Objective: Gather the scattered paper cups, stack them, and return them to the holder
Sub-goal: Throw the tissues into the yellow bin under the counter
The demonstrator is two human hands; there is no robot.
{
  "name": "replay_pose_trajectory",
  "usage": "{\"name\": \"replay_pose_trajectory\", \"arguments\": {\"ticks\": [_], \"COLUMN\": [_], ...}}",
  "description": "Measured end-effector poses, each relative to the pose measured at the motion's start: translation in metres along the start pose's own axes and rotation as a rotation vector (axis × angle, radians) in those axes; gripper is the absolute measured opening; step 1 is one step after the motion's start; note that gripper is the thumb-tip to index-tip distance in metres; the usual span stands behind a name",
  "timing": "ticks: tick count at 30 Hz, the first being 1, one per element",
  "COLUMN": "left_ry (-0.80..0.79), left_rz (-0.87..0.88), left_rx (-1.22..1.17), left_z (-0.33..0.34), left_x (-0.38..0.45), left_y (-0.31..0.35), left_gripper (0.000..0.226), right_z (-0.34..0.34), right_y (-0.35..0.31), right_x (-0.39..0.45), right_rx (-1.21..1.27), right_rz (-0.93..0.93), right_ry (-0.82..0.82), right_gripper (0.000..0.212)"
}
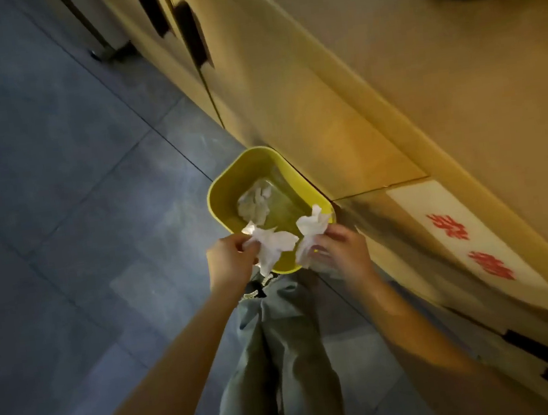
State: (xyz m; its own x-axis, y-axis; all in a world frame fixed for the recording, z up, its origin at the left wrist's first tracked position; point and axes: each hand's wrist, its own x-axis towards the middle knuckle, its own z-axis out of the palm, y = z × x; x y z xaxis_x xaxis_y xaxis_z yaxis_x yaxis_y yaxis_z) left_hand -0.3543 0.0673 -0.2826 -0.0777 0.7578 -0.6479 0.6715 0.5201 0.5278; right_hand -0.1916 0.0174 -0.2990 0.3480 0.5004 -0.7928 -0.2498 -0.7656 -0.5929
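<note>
Fingers of left hand (pixel 232 259) and right hand (pixel 338 251) are each pinching crumpled white tissue paper (pixel 275 245), poised over the yellow plastic bin (pixel 219 193), seemingly for dropping; no cups visible.

Yellow bin (pixel 219 193), white crumpled paper (pixel 275 246), grey-blue floor tiles (pixel 36 167).

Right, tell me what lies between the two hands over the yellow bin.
In the head view, crumpled white tissue: the left hand holds one wad, the right hand another wad. A narrow gap shows the yellow bin.
</note>
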Motion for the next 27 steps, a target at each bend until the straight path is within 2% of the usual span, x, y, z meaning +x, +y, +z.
{"name": "replay_pose_trajectory", "arguments": {"ticks": [3,6,8,10,12,16,18,22,27], "left_ry": [-0.037,-0.147,-0.234,-0.273,-0.301,-0.455,-0.462,-0.484,-0.429], "left_rz": [0.087,0.291,0.395,0.424,0.382,0.207,0.264,0.343,0.323], "left_rx": [0.136,0.445,0.627,0.723,0.732,0.777,0.781,0.873,0.684], "left_z": [0.031,0.060,0.078,0.098,0.120,0.151,0.156,0.142,0.097], "left_x": [0.038,0.070,0.090,0.109,0.127,0.149,0.147,0.133,0.102], "left_y": [-0.016,-0.032,-0.045,-0.059,-0.071,-0.086,-0.090,-0.085,-0.060], "left_gripper": [0.025,0.032,0.036,0.039,0.040,0.043,0.039,0.032,0.026], "right_z": [0.011,0.024,0.035,0.047,0.056,0.065,0.064,0.053,0.038], "right_y": [0.024,0.048,0.064,0.079,0.092,0.103,0.102,0.089,0.060], "right_x": [0.044,0.087,0.118,0.146,0.168,0.190,0.194,0.183,0.133], "right_rx": [-0.197,-0.380,-0.447,-0.497,-0.584,-0.773,-0.814,-0.673,-0.608], "right_rz": [-0.110,-0.233,-0.196,-0.072,0.006,0.104,0.134,0.168,-0.042], "right_ry": [0.039,0.058,0.051,0.032,-0.004,-0.126,-0.149,-0.101,-0.026], "right_gripper": [0.009,0.009,0.012,0.016,0.020,0.031,0.033,0.048,0.030]}}
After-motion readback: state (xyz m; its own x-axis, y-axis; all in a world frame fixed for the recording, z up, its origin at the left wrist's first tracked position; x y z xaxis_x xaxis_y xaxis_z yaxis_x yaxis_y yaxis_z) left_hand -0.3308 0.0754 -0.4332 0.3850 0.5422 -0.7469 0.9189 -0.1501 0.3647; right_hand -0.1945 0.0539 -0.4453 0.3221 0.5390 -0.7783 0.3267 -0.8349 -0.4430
